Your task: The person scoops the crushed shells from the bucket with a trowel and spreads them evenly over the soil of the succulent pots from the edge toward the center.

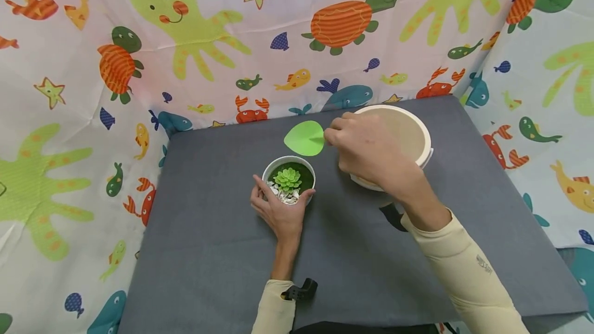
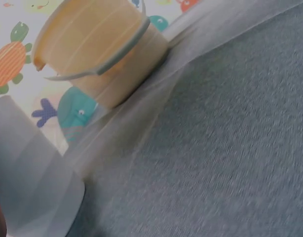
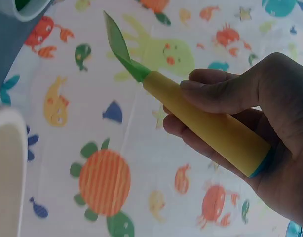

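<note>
A toy trowel with a green blade (image 1: 304, 138) and a yellow handle (image 3: 206, 123) is gripped in my right hand (image 1: 371, 151), raised over the left side of a cream bucket (image 1: 421, 135). The blade points left, above and behind a small white flowerpot (image 1: 312, 170). My left hand (image 1: 284, 220) holds that pot from the near side, thumb and fingers on either side of it. Inside the pot sit a green succulent (image 1: 287, 179), white pebbles (image 1: 290, 198) and a dark green surface. The left wrist view shows the pot's grey-looking side (image 2: 33, 168) standing on the cloth.
A dark grey cloth (image 1: 209, 231) covers the table. The bucket's handle (image 2: 122, 52) hangs down on its near side. Behind and at both sides hangs a curtain (image 1: 287, 86) printed with sea animals. Each wrist wears a black strap (image 1: 301, 289).
</note>
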`<state>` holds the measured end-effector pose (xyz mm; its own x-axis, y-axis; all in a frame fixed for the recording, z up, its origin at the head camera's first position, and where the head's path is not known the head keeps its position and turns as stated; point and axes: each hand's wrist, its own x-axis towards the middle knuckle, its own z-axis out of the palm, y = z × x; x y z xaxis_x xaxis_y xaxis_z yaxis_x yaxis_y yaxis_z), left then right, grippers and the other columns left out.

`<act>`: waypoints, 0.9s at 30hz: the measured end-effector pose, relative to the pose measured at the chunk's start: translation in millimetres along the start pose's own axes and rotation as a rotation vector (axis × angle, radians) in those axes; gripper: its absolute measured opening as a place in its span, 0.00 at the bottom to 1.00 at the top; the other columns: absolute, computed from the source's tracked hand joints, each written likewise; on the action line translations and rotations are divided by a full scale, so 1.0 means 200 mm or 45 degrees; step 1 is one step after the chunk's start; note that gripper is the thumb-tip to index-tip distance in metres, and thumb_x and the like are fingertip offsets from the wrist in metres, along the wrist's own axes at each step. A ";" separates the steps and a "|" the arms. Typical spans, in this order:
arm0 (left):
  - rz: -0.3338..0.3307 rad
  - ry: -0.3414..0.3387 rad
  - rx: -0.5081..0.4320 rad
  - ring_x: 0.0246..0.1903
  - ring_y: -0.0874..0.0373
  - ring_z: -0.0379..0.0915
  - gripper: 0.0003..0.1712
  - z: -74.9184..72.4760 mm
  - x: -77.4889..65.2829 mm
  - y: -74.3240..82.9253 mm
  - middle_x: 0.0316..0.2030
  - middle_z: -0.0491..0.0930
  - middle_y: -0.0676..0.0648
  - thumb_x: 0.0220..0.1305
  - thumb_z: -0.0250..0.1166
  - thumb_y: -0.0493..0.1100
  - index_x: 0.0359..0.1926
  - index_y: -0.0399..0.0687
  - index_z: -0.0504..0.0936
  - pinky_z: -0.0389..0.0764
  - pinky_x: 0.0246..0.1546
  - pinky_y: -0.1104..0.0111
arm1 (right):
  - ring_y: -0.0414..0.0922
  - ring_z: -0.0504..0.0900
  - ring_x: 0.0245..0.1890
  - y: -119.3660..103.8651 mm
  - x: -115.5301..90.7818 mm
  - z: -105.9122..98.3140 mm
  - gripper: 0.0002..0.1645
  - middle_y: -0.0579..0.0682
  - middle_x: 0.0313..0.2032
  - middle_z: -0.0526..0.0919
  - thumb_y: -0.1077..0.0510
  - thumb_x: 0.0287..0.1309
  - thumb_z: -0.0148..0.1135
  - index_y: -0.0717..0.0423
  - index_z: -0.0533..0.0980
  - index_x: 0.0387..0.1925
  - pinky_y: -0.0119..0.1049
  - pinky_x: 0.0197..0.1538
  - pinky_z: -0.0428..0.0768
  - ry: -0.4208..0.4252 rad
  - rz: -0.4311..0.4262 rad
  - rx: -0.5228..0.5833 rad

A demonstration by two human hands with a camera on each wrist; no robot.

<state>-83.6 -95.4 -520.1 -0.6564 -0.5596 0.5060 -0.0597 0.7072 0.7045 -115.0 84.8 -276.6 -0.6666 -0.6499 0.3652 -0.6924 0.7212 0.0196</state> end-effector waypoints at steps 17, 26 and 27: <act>0.153 0.256 -0.157 0.60 0.47 0.47 0.72 0.01 -0.06 0.10 0.59 0.54 0.41 0.18 0.71 0.75 0.67 0.47 0.58 0.49 0.54 0.51 | 0.46 0.68 0.15 0.45 -0.34 -0.04 0.10 0.50 0.16 0.78 0.69 0.39 0.58 0.57 0.82 0.25 0.35 0.15 0.62 0.125 0.428 -0.051; 0.756 0.361 -0.462 0.55 0.34 0.53 0.53 0.07 -0.05 0.35 0.55 0.58 0.30 0.35 0.72 0.67 0.55 0.36 0.67 0.51 0.56 0.42 | 0.45 0.66 0.16 0.66 -0.43 0.20 0.10 0.48 0.15 0.73 0.70 0.39 0.60 0.52 0.78 0.19 0.38 0.16 0.62 -0.263 0.497 -0.094; 0.768 0.327 -0.468 0.55 0.33 0.53 0.53 0.08 -0.06 0.37 0.56 0.58 0.30 0.35 0.73 0.67 0.56 0.37 0.68 0.51 0.57 0.42 | 0.45 0.64 0.16 0.67 -0.43 0.24 0.12 0.47 0.13 0.69 0.71 0.39 0.58 0.51 0.76 0.16 0.38 0.16 0.61 -0.283 0.486 -0.102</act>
<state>-92.1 -29.0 -481.2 -0.2971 -0.2356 0.9253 0.5395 0.7581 0.3663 -164.0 226.2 -349.1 -0.9193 -0.3634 0.1513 -0.3679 0.9299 -0.0023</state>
